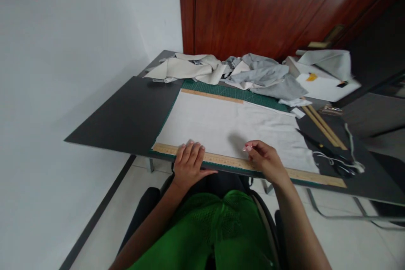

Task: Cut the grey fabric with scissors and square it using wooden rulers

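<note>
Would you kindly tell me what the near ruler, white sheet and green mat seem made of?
Near ruler: likely wood or bamboo, smooth, from its tan colour. White sheet: probably cloth, matt, given its soft creases. Green mat: perhaps plastic, dull, judging by its grid.

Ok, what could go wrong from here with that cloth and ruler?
The left hand presses the near ruler left of its middle, so its right end might swing. The white cloth looks rumpled toward the right and could shift or bunch. White cord lies by the handles of the black scissors, so it might snag if they are lifted.
</note>
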`<state>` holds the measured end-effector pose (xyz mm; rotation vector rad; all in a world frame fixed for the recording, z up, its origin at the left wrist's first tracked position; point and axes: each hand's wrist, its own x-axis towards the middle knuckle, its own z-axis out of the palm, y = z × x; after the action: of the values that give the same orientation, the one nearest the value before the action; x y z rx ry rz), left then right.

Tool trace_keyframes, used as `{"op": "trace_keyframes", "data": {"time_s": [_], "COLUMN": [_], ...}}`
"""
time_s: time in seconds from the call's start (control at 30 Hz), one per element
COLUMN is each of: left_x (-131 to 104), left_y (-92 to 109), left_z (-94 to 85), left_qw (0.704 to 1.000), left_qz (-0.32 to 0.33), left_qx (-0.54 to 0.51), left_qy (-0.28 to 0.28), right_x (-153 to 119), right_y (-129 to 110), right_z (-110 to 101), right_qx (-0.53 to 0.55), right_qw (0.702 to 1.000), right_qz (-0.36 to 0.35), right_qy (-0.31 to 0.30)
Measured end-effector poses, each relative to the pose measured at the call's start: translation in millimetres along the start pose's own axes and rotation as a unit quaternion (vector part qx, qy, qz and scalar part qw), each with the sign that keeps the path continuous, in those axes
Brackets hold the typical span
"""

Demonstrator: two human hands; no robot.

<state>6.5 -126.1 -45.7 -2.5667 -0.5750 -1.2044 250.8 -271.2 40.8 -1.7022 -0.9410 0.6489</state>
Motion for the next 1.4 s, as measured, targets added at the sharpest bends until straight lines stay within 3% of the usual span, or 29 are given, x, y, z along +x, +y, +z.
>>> {"op": "trace_keyframes", "data": {"time_s": [0.2,0.33,0.77,0.93,1.4], "left_x": [0.1,-2.9,2.4,0.7,0.9], "left_y": [-2.4,-3.1,-3.3,-4.8,-3.2], "left_z": [2.2,4.6,-2.0,-2.0,-1.7], "left_qw": [1.0,1.0,1.0,1.0,1.0], "left_qz": [0.01,-0.002,0.012,0.013,0.009], "left_qx": [0.018,0.004,0.019,0.019,0.005], "left_qy": [0.005,0.001,0.004,0.002,-0.002], "right_x": [-4.7,-7.8,-9.3,-9.4,-8.7], "right_y": [-1.0,1.0,3.0,6.5,4.4], "right_z": [-28.8,-41.8,5.3,9.8,4.0], "right_qx": [-0.01,-0.054,-0.153,-0.176,-0.199], "right_qw": [0.998,0.997,0.98,0.969,0.96], "right_qz": [0.012,-0.005,-0.121,-0.168,-0.191], "right_qy": [-0.066,-0.058,-0.045,-0.044,-0.059]}}
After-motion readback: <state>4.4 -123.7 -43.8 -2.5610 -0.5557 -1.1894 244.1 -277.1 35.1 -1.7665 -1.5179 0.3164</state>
